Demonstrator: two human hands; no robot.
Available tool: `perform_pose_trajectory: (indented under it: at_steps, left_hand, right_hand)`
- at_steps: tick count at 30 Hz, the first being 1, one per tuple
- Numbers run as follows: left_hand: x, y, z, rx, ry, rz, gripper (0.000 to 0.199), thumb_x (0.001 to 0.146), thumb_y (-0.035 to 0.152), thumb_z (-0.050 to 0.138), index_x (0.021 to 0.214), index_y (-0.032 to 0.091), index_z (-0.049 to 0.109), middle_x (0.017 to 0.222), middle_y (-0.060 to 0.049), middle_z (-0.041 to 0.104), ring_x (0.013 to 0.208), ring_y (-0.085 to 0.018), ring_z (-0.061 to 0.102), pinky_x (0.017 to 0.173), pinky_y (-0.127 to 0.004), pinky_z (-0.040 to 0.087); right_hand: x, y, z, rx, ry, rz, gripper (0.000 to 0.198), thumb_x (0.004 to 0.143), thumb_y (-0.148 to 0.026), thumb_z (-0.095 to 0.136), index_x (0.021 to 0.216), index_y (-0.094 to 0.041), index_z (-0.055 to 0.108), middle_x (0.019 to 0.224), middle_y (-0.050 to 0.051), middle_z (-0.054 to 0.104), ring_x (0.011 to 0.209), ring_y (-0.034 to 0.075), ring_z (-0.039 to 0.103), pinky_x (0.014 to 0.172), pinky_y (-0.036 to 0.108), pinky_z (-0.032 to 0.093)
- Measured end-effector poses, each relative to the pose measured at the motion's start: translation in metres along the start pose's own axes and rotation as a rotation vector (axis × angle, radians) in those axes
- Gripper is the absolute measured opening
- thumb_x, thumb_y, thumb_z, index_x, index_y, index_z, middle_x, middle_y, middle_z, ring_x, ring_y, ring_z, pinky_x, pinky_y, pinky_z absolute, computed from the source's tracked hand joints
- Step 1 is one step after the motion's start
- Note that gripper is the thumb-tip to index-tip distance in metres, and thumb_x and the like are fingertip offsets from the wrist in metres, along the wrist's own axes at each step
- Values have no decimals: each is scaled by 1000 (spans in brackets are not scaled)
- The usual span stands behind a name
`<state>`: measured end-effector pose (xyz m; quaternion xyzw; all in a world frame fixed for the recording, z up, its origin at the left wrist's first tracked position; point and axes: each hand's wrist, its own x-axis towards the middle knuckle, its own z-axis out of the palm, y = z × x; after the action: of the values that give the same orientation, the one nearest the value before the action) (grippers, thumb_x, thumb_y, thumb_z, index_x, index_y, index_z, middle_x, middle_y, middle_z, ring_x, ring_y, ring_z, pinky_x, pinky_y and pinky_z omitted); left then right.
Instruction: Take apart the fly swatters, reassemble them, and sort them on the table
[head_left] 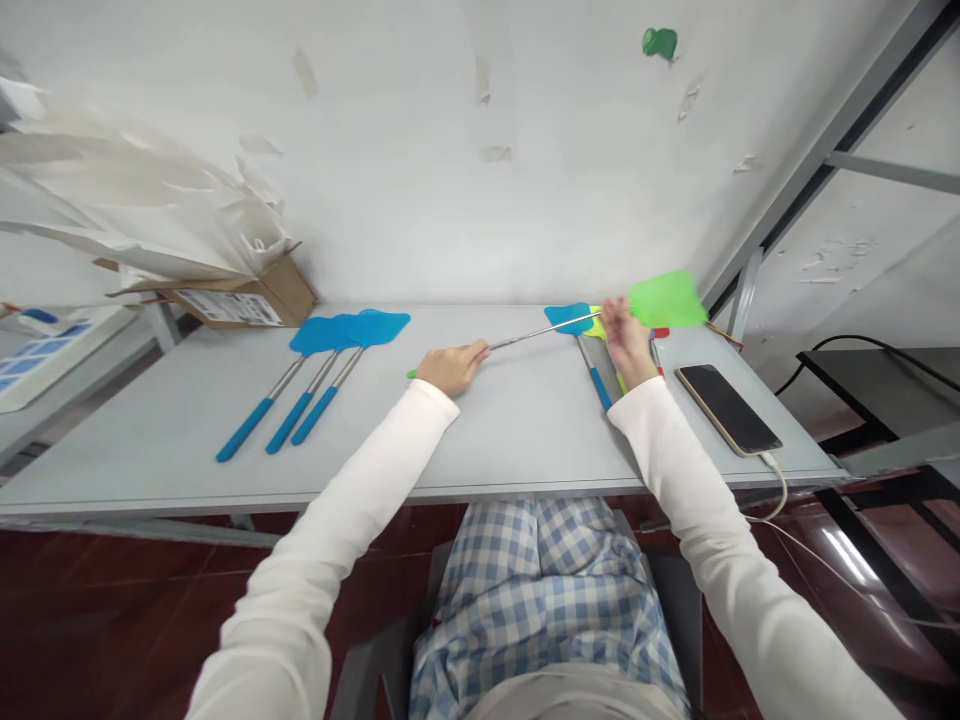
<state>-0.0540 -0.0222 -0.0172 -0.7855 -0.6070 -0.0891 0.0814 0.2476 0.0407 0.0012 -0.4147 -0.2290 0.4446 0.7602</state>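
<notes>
A green fly swatter (670, 299) is stretched between my hands above the grey table, its metal rod slanting up to the right. My left hand (451, 369) is closed round its handle, and a green tip pokes out on the left. Close to the green head, my right hand (627, 340) is closed on the rod. Under and beside that hand lie a blue fly swatter (594, 375) and a yellow swatter (598, 325), partly covered; a bit of red shows there too. Three blue fly swatters (315, 402) lie side by side to the left of my left hand.
The grey table (480, 450) stands against a white wall. A phone (729, 408) with a white cable lies at the right end. At the back left is an open cardboard box (247, 297) with white wrapping. Metal frame bars rise at the right.
</notes>
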Motion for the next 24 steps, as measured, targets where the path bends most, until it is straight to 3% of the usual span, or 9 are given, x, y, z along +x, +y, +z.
perform_pose_trajectory:
  at_steps: [3, 6, 8, 11, 16, 24]
  left_hand:
    - [-11, -36, -5, 36, 62, -131, 41, 101, 43, 27, 112, 24, 61, 91, -8, 73, 84, -25, 67, 61, -30, 32]
    - [-14, -44, -9, -4, 105, -77, 40, 100, 44, 28, 108, 25, 62, 93, -8, 73, 85, -25, 67, 62, -30, 33]
    - [-14, -39, -9, -54, 80, -6, 39, 99, 44, 30, 107, 26, 63, 93, -7, 73, 84, -24, 67, 62, -30, 34]
    - [-15, -30, -5, -79, 63, 24, 38, 98, 44, 30, 107, 26, 63, 92, -6, 74, 82, -24, 67, 62, -30, 35]
    - [-16, -31, 2, -89, 69, 26, 39, 98, 44, 30, 106, 26, 63, 92, -6, 74, 82, -24, 68, 63, -31, 36]
    - [-17, -33, 4, -123, 68, 37, 40, 97, 44, 29, 107, 24, 63, 89, -7, 73, 80, -24, 67, 64, -31, 37]
  right_hand:
    - [11, -22, -17, 20, 69, -79, 17, 98, -25, 46, 83, -20, 56, 85, 0, 70, 95, 8, 69, 105, 27, 48]
    - [-7, -16, -15, -108, -226, 46, 8, 89, -24, 60, 84, -19, 62, 81, 3, 72, 93, 16, 71, 104, 38, 51]
    - [-26, -5, -7, -147, -388, 120, 13, 89, -31, 62, 87, -19, 66, 87, 5, 74, 95, 19, 71, 103, 41, 51]
    - [-46, 7, 5, -147, -519, 170, 21, 90, -40, 61, 94, -22, 68, 101, 5, 74, 105, 19, 68, 105, 40, 49]
    - [-52, 11, 10, -109, -582, 201, 27, 91, -48, 56, 101, -25, 66, 109, 2, 72, 114, 17, 63, 108, 37, 46]
    - [-58, 11, 10, -66, -644, 154, 31, 92, -51, 53, 105, -27, 66, 106, 1, 73, 114, 18, 62, 109, 41, 43]
